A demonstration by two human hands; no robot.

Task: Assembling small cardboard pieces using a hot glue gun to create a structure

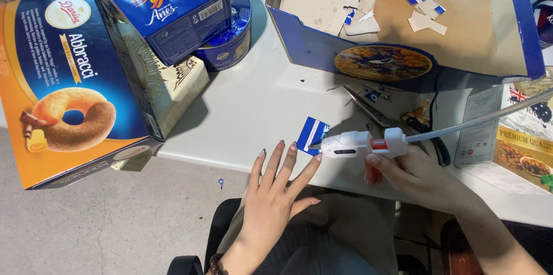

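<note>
My right hand (413,178) grips a white glue gun (360,143) with a red trigger, nozzle pointing left at a small blue-and-white cardboard piece (311,134) lying near the front edge of the white table (259,108). A grey cord (478,119) trails right from the gun. My left hand (276,191) lies flat with fingers spread, fingertips resting on the table edge just below and beside the cardboard piece, holding nothing.
A large blue-and-orange biscuit box (63,85) and stacked blue boxes (167,4) with a round blue tin (230,39) stand at the left. An opened blue carton (489,39) holds cardboard scraps. Scissors (374,115) lie behind the gun. More printed packaging (518,137) lies at right.
</note>
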